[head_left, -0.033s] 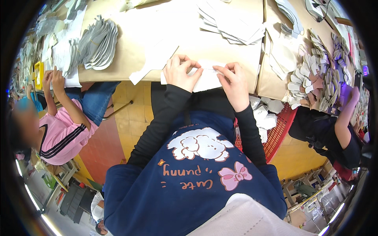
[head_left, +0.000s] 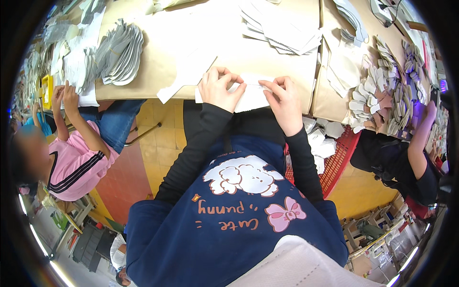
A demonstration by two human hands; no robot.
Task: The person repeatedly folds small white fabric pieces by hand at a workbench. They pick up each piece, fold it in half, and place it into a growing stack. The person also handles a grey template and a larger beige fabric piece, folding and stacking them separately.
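At far left, a person in a pink top (head_left: 71, 162) sits with both arms raised to the counter (head_left: 267, 57) edge, hands near a yellow item (head_left: 47, 90). Next over on the counter: a fanned stack of grey shaped pieces (head_left: 119, 55), with white pieces just beside it on its left. At centre, near the counter's front edge, a white sheet piece (head_left: 251, 95) lies flat, partly overhanging the edge. The left hand (head_left: 219, 88) rests on the piece's left end, fingers curled down and pinching its upper edge. The right hand (head_left: 283, 98) sits on the right end, thumb and forefinger pinching the same edge, fingertips of the two hands close together but apart. Both forearms in black sleeves, coming up from a navy apron with a cartoon print. Above and right of the hands: a loose heap of white sheets (head_left: 282, 26). Right of that, past a seam in the counter, rows of small beige and grey cut pieces (head_left: 382, 95). Below the counter edge on the right, a red basket (head_left: 337, 162) holding white scraps. At far right, another person in black (head_left: 401, 162) reaches one arm up to the counter.
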